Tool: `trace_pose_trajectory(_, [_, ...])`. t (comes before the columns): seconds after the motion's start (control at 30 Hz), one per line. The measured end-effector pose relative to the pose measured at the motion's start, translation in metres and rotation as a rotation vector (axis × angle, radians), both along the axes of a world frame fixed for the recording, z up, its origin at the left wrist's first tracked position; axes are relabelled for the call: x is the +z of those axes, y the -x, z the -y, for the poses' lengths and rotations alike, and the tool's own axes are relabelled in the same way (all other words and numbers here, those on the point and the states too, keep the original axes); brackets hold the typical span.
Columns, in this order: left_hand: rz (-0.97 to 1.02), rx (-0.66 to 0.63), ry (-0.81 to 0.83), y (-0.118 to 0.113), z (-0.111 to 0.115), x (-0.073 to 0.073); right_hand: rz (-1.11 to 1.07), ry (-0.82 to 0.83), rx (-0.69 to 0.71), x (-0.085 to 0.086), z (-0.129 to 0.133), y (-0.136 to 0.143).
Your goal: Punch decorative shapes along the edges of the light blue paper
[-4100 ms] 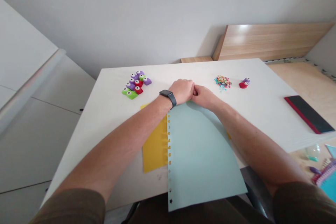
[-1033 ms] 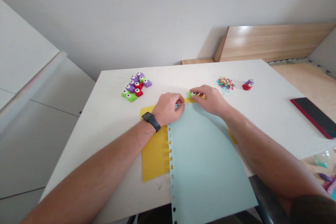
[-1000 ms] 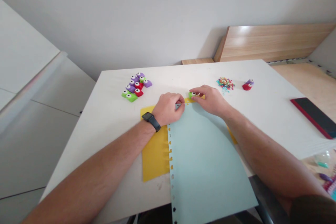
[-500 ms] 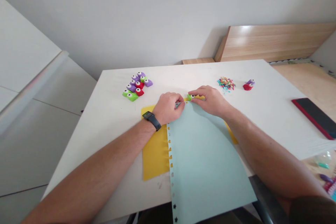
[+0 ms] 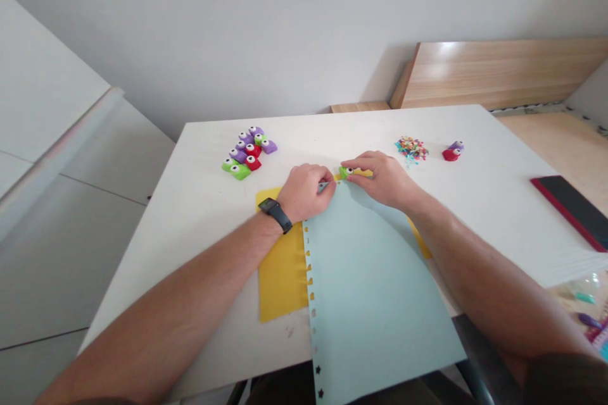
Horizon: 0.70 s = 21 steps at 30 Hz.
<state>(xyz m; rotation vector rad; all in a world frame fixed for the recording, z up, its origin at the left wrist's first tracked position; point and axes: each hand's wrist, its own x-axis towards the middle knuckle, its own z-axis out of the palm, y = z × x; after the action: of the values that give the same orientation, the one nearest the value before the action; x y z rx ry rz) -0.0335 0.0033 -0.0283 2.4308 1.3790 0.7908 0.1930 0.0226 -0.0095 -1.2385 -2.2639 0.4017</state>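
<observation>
A light blue sheet (image 5: pixel 375 278) lies over a yellow sheet (image 5: pixel 281 278) and hangs past the table's front edge. Punched shapes line its left side, and more holes show at its far edge. My left hand (image 5: pixel 308 193) pinches the far left corner of the blue sheet. Between the thumb and fingers of my right hand (image 5: pixel 380 178) is a small green punch (image 5: pixel 343 172) with a round white button, placed at the sheet's far edge. My left wrist wears a dark watch (image 5: pixel 275 214).
Several green, red and purple punches (image 5: pixel 247 153) sit at the back left of the white table (image 5: pixel 199 215). Colourful paper bits (image 5: pixel 411 149) are piled at the back right, near a purple and a red punch (image 5: pixel 451 154). A black and red object (image 5: pixel 572 209) lies far right.
The camera view has shifted slightly. Both hands keep their hold on the blue sheet and the green punch, with no clear movement.
</observation>
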Motion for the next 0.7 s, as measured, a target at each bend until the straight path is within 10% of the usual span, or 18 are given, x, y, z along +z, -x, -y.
trace_pose_trajectory(0.7, [0.004, 0.006, 0.007, 0.0002, -0.0002, 0.0006, -0.013, -0.028, 0.023, -0.0004, 0.0008, 0.001])
